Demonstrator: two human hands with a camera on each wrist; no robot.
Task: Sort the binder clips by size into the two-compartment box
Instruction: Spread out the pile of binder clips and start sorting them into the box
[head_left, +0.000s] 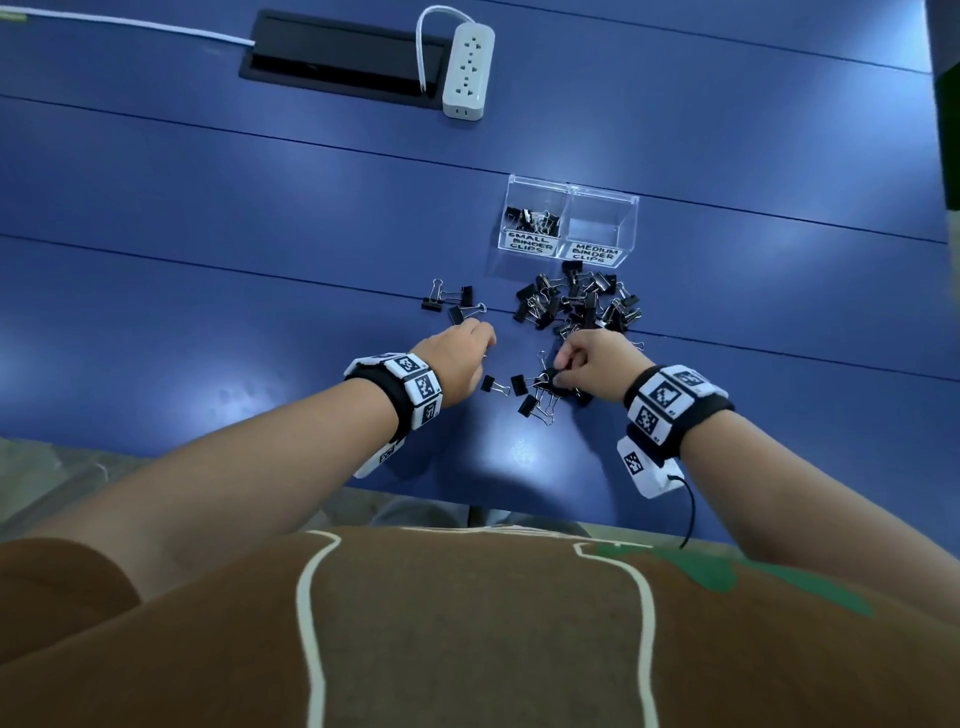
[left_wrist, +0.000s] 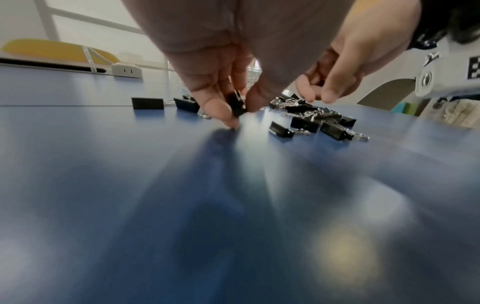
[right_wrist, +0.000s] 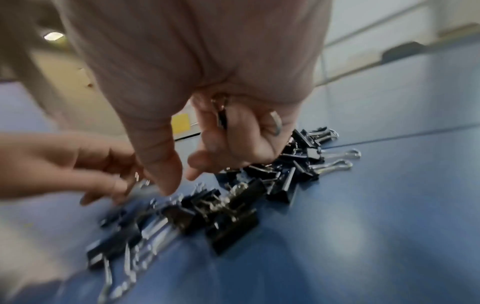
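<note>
With the left hand (left_wrist: 207, 67) pinching one small clip (left_wrist: 237, 105) and the right hand (right_wrist: 207, 115) clenching another clip (right_wrist: 222, 118), each should check size before carrying it toward the box (head_left: 569, 218) at twelve o'clock.

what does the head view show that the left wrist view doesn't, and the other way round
Only the head view: the two-compartment box with small clips in the compartment labelled small, the medium one bare, and the power strip's socket face.

Only the left wrist view: the left hand pinching a small binder clip between thumb and finger just above the table.

Both: the right hand at the loose clip pile, and the blue table.
</note>
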